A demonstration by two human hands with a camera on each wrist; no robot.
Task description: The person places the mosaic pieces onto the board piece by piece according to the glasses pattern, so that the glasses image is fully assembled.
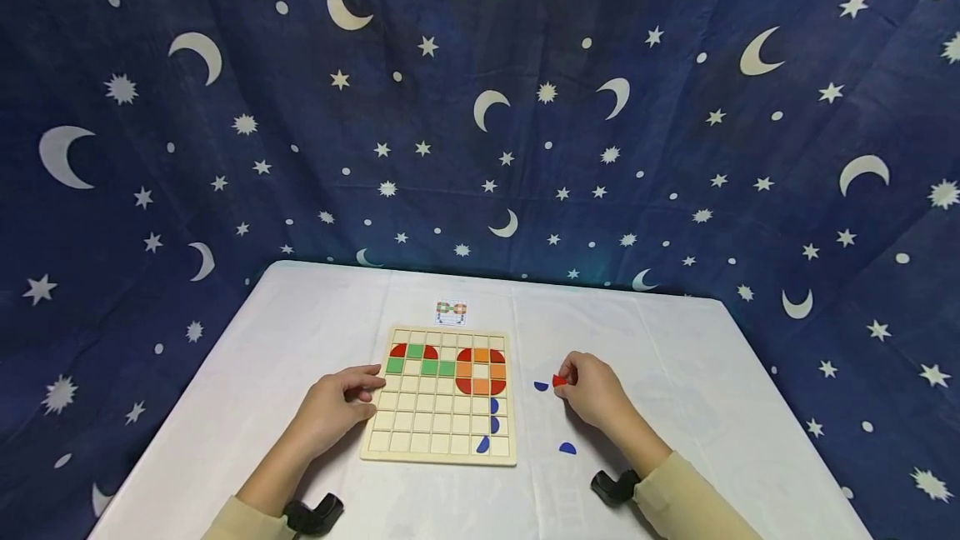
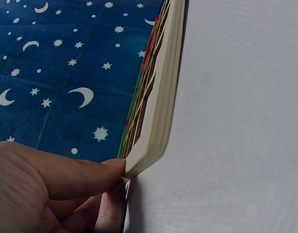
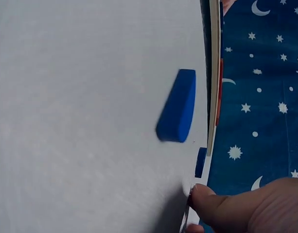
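Note:
In the head view a square wooden grid board [image 1: 405, 422] lies on the table. My left hand [image 1: 330, 411] rests at its left edge, fingertips and thumb touching the rim [image 2: 161, 121]. My right hand [image 1: 596, 390], right of the board, pinches a small red piece [image 1: 558, 381] between thumb and fingers, partly hidden by them. On the board, green squares [image 1: 415, 351] and red rounded pieces [image 1: 398, 351] fill cells at upper left. Orange squares [image 1: 481, 387] and more red pieces form a ring at upper right. Blue half-circles [image 1: 494, 424] sit down the right side.
Two loose blue half-circles lie right of the board: one [image 1: 541, 386] beside the right fingertips, one [image 1: 567, 447] nearer the front. A small pattern card [image 1: 451, 312] lies behind the board. A dark starry cloth [image 1: 450, 107] hangs behind the white table [image 1: 330, 298].

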